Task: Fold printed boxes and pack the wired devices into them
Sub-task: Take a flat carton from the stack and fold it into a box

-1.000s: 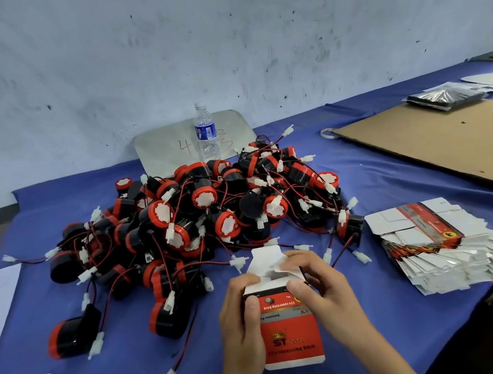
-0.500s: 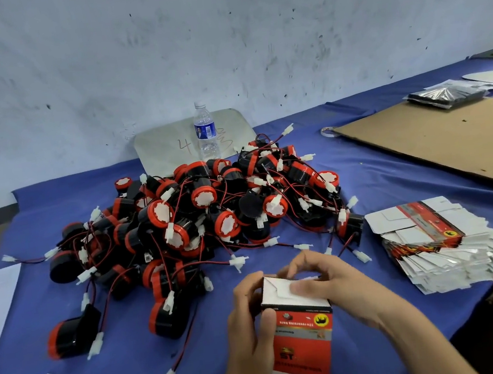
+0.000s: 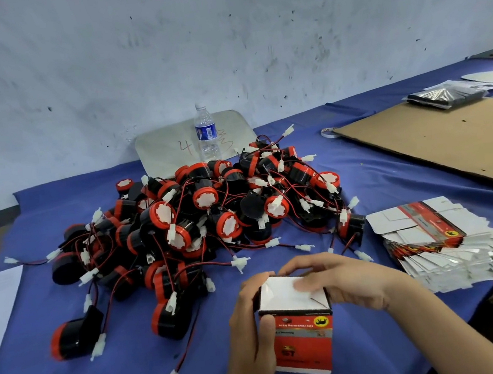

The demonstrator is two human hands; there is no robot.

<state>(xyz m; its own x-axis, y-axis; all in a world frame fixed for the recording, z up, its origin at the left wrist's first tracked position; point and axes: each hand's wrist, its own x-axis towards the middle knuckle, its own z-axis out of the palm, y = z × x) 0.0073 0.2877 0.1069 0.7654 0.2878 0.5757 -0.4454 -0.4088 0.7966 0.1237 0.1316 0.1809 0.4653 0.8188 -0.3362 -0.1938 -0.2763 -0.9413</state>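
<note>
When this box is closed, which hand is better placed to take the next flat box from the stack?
The right hand, probably. The stack of flat white-and-red printed cardboard boxes lies on its side, close by, while the left hand grips the folded red printed box from the far side.

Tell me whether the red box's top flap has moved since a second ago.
Yes. The white top flap has folded down flat onto the red box, away from the pile of wired devices it stood up toward.
</note>
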